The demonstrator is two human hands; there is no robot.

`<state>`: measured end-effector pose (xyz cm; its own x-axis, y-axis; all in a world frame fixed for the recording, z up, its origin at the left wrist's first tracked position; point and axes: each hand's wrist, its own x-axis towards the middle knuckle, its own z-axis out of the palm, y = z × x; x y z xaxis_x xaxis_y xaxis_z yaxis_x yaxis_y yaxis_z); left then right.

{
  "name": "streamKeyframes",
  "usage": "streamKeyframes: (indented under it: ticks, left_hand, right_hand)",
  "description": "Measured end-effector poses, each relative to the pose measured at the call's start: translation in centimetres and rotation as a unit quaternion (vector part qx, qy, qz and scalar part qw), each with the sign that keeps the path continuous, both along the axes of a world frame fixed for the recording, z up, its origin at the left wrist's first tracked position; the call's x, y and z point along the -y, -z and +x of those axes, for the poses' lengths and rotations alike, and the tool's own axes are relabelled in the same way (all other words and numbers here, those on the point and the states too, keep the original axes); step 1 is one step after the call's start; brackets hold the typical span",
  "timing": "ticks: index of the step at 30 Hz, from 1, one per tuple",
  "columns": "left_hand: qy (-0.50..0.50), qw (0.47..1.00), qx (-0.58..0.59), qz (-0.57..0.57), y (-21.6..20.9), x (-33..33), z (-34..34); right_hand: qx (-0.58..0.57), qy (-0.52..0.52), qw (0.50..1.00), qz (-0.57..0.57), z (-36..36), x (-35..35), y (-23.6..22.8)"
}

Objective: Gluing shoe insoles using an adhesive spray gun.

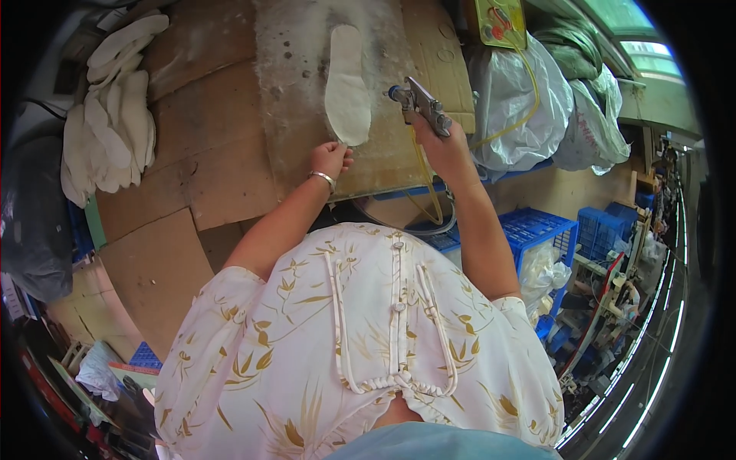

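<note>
A cream, fleecy-looking insole lies on the cardboard with its heel end toward me. My left hand is closed at that heel end, the thumb and a finger pinching its edge. To the right of the insole, my right hand is wrapped around the handle of a metal spray gun. The gun's blue-ringed nozzle points left, toward the insole. From the gun a yellowish hose hangs down past the table edge.
Several more insoles are heaped at the left on the cardboard-covered table. White plastic bags and a yellow container stand at the right. Blue crates sit below, on the right. A dark bag is at the far left.
</note>
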<state>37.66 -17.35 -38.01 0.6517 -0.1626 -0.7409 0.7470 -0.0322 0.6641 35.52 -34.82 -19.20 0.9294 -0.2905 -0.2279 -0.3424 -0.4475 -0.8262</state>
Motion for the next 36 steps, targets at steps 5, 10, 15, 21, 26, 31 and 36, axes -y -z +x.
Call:
streamKeyframes:
  ticks: [5, 10, 15, 21, 26, 31, 36]
  left_hand:
    - [0.003, 1.0, -0.002, 0.001, -0.2, 0.1, -0.1]
    - [-0.013, 1.0, 0.001, 0.002, -0.1, 0.2, -0.1]
    - [-0.027, 0.999, -0.026, -0.022, -0.5, 0.2, -0.1]
    - [-0.042, 0.998, -0.029, -0.031, -0.9, 0.3, -0.1]
    - [-0.033, 0.999, 0.023, -0.022, -1.2, 0.7, 0.0]
    - [-0.07, 0.98, 0.162, -0.096, -4.9, 0.7, 2.4]
    - [-0.197, 0.872, 0.219, -0.39, -13.0, -2.3, 6.4]
  right_hand:
    - [0.055, 0.01, 0.998, -0.008, 2.9, 0.2, -0.2]
    - [0.053, 0.021, 0.998, -0.008, 4.1, -0.3, -1.6]
    - [-0.033, -0.012, 0.999, -0.034, 0.7, -0.2, -1.5]
    - [-0.121, -0.073, 0.99, 0.03, -4.0, 0.4, -1.7]
    - [-0.027, -0.047, 0.998, 0.025, -1.9, 1.4, -1.6]
    - [0.04, 0.035, 0.987, 0.155, -1.9, 2.4, -3.5]
    - [0.036, -0.007, 0.982, 0.187, -2.7, 3.6, -2.9]
